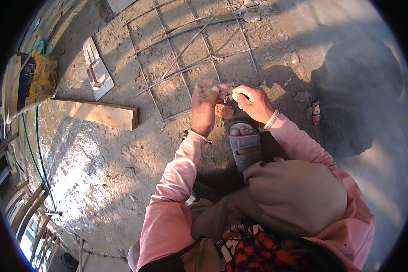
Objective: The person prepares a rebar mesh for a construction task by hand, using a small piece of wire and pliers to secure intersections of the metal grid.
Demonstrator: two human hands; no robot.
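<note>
My left hand and my right hand are close together above the near edge of a steel rebar grid. The left fingers are curled, with a few small, thin pieces showing near the fingertips; their kind is unclear. Thumb and forefinger of my right hand are pinched together, facing the left fingertips. Whatever sits in that pinch is too small to name. Just below the hands, a broken piece of red brick lies on the ground, in front of my sandalled foot.
A steel float with a handle lies left of the grid. Nearer are a wooden beam and a yellow-and-black container, with a green hose running past. A small red packet lies at right. Wet ground glares at lower left.
</note>
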